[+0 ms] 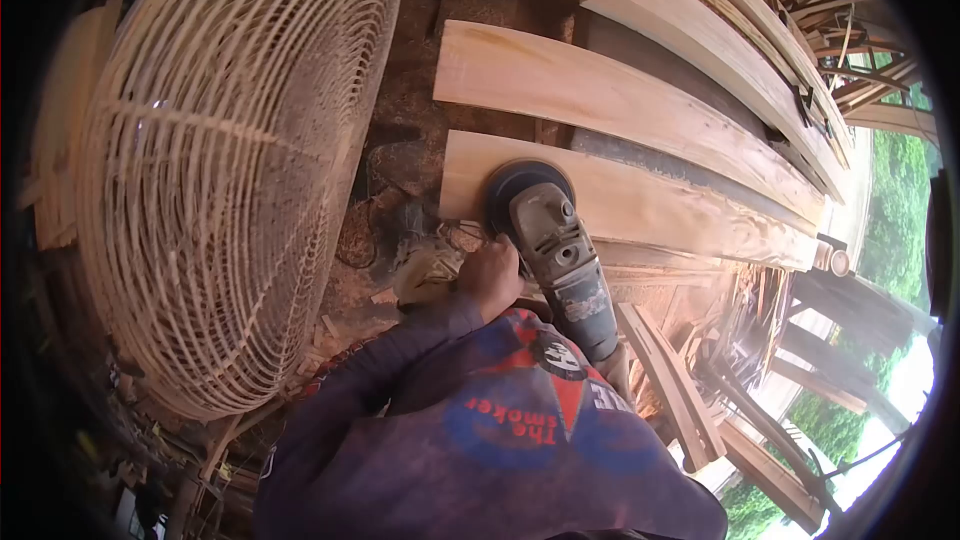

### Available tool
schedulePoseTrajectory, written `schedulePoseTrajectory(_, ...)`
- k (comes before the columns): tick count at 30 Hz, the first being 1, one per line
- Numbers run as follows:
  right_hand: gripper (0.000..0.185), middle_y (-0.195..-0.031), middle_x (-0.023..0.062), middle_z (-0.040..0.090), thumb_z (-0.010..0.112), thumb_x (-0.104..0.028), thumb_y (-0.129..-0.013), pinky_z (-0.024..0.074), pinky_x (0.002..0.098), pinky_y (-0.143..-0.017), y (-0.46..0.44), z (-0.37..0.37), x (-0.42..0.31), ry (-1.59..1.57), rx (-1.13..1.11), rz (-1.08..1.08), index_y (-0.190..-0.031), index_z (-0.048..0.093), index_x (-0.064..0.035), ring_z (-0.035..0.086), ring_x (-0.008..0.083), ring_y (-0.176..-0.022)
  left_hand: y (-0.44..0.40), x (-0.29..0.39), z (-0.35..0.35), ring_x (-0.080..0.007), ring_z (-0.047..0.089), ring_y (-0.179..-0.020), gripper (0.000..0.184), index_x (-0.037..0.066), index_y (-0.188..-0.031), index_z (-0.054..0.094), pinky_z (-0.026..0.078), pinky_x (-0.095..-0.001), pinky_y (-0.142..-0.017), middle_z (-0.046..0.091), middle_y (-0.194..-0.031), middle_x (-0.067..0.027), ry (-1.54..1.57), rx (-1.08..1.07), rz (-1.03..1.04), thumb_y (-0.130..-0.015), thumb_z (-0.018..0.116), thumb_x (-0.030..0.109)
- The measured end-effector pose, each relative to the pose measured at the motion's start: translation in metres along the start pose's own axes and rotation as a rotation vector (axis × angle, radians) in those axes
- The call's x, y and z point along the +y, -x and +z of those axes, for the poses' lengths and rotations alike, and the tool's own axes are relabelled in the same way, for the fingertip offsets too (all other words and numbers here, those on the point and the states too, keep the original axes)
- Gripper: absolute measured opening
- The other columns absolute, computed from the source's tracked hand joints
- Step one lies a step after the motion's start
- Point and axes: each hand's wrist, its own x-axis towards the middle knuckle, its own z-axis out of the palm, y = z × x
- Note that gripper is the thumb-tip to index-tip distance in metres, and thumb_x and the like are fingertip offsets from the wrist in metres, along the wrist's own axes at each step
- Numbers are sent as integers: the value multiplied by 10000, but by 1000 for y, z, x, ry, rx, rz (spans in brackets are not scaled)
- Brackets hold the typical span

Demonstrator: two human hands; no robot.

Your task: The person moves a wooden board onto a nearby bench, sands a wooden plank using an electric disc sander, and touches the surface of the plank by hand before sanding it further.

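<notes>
An angle grinder point(562, 260) with a dark round sanding disc point(500, 202) lies over the left end of the nearest pale plank point(650, 202). The disc appears to rest on the wood. My left hand point(490, 277) is closed in a fist beside the grinder's head, apparently around its side handle, which the fingers hide. At the rear end of the grinder body, my right hand point(618, 372) shows only in part, wrapped around the tool. My shirt covers the rest of it.
A large dusty wire fan guard point(230, 170) stands at the left. A second plank point(600, 90) and stacked boards point(700, 30) lie beyond the nearest one. Cut wood strips point(670, 385) lean at the lower right. Sawdust and scraps cover the ground.
</notes>
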Motion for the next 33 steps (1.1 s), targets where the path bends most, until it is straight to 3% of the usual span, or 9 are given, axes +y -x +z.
schedulePoseTrajectory(9,325,-891,193,759,772,-227,-780,559,385,-737,13,-54,66,-68,80,92,-950,737,48,738,224,-916,-21,60,52,-423,705,-776,337,-73,-958,569,561,-523,-721,689,-801,-259,31,-97,27,-715,702,119)
schedulePoseTrajectory(17,306,-898,176,761,769,-202,-780,555,376,-741,62,-90,136,-124,188,229,-964,736,41,732,209,-904,-56,129,92,-370,724,-721,323,-93,-920,567,577,-479,-634,693,-763,-234,-58,-249,219,-712,696,119)
schedulePoseTrajectory(19,302,-899,172,762,768,-196,-779,554,374,-741,76,-84,139,-150,218,254,-967,736,39,731,205,-901,-69,139,104,-326,756,-743,361,-70,-931,583,614,-404,-631,718,-790,-186,-141,-280,339,-739,763,178)
schedulePoseTrajectory(24,293,-903,161,763,766,-181,-779,552,368,-743,91,-44,114,-252,283,254,-975,735,34,727,195,-894,-89,148,95,-335,741,-732,300,-45,-916,604,610,-419,-646,716,-809,-195,-262,-215,459,-745,746,158)
schedulePoseTrajectory(27,288,-906,155,764,765,-171,-779,550,365,-745,89,-13,86,-346,327,228,-981,735,32,725,190,-890,-85,120,80,-297,760,-785,305,-7,-904,631,619,-386,-688,727,-817,-159,-427,-67,501,-771,772,228)
schedulePoseTrajectory(29,285,-908,151,765,764,-165,-779,550,362,-745,94,12,79,-362,339,237,-984,734,30,724,186,-887,-73,92,77,-292,755,-800,270,11,-922,629,616,-404,-703,729,-851,-160,-517,69,416,-808,742,229)
schedulePoseTrajectory(30,309,-970,183,767,765,-204,-791,560,378,-791,97,24,87,-271,252,261,-1019,736,2,748,248,-947,-64,80,67,-302,752,-816,268,14,-942,620,614,-410,-704,729,-880,-170,-503,15,371,-813,737,217)
schedulePoseTrajectory(31,309,-970,183,767,765,-204,-791,560,378,-791,98,43,98,-291,286,286,-1019,736,2,748,248,-947,-54,69,55,-312,750,-832,267,17,-962,610,611,-416,-705,729,-909,-180,-491,-38,324,-818,733,205)
schedulePoseTrajectory(33,351,-1008,226,748,761,-249,-795,562,416,-847,96,76,113,-239,201,187,-1051,727,-12,727,355,-1024,-38,57,24,-333,741,-884,285,19,-1007,591,602,-424,-753,726,-957,-187,-490,-149,212,-819,730,181)
